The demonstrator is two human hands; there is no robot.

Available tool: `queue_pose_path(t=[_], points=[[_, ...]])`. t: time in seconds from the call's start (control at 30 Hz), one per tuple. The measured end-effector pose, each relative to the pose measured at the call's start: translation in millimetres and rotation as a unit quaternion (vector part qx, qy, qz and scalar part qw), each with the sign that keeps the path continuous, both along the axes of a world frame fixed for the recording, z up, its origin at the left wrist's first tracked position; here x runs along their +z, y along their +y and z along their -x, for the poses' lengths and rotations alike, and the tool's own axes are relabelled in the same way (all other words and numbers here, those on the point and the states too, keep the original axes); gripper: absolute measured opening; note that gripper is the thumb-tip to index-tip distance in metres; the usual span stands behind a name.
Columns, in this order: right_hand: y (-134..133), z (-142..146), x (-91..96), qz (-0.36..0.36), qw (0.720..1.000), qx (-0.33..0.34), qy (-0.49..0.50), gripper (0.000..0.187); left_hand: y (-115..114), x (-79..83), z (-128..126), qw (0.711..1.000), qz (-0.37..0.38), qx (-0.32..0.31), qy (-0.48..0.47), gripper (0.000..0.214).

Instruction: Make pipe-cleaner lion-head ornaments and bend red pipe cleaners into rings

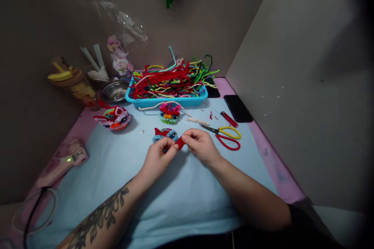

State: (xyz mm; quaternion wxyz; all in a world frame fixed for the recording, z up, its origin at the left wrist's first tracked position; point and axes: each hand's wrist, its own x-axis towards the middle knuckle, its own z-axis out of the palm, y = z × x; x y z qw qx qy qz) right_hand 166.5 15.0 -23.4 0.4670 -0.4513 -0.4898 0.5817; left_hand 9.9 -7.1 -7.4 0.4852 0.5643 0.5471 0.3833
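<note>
Between my two hands is a small red pipe-cleaner piece [180, 142], pinched from both sides. My left hand [160, 156] grips its left end between thumb and fingers, and my right hand [202, 146] pinches its upper right end. Just behind my left hand lies a red and light-blue pipe-cleaner figure [164, 134], partly hidden by the fingers. Beyond it sits a red figure with eyes and a green fringe [169, 113]. Scissors [224, 134] with one yellow and one red handle lie right of my right hand. A twisted cream pipe cleaner [198, 121] rests near their tip.
A blue tray [166, 102] heaped with coloured pipe cleaners stands at the back. A finished-looking lion-head figure [114, 118] sits left. A black phone [238, 108] and red utility knife [229, 119] lie right. A metal bowl [114, 92], tumbler [77, 85] and pink power strip [64, 161] line the left side.
</note>
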Motion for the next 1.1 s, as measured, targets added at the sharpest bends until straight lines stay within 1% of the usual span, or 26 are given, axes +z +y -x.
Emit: queue_pose_path(t=[0.1, 0.23, 0.37, 0.5, 0.73, 0.9, 1.0, 1.03, 1.1], points=[[-0.6, 2.1, -1.4, 0.010, 1.000, -0.002, 0.014, 0.024, 0.0, -0.5, 0.6, 1.000, -0.001, 0.002, 0.000, 0.021], [-0.3, 2.8, 3.9, -0.025, 0.999, -0.015, -0.023, 0.020, 0.2, -5.1, 3.2, 1.000, 0.002, 0.006, 0.004, 0.023], [0.7, 2.5, 6.9, -0.037, 0.999, 0.008, -0.032, 0.018, 0.4, -8.0, 4.4, 1.000, 0.005, 0.010, 0.001, 0.025], [-0.4, 3.8, 3.8, -0.036, 0.998, -0.008, -0.057, 0.020, 1.1, -5.6, 3.3, 0.999, 0.022, 0.012, -0.021, 0.028], [-4.4, 10.6, -2.1, -0.061, 0.996, -0.035, -0.061, 0.020, 4.2, -2.0, 1.6, 0.997, 0.061, 0.015, -0.052, 0.032], [-6.8, 12.6, -4.8, -0.105, 0.986, -0.055, -0.113, 0.016, 4.5, -3.2, 1.9, 0.996, 0.071, 0.015, -0.048, 0.033], [-7.7, 14.2, -5.0, -0.116, 0.979, -0.076, -0.146, 0.015, 4.4, -3.4, 2.3, 0.997, 0.068, 0.011, -0.043, 0.034], [-7.5, 14.7, -4.8, -0.113, 0.980, -0.077, -0.145, 0.015, 4.4, -3.1, 2.5, 0.997, 0.065, 0.011, -0.042, 0.034], [-6.4, 15.0, -3.6, -0.095, 0.987, -0.061, -0.112, 0.016, 4.2, -1.9, 3.0, 0.998, 0.057, 0.014, -0.038, 0.034]])
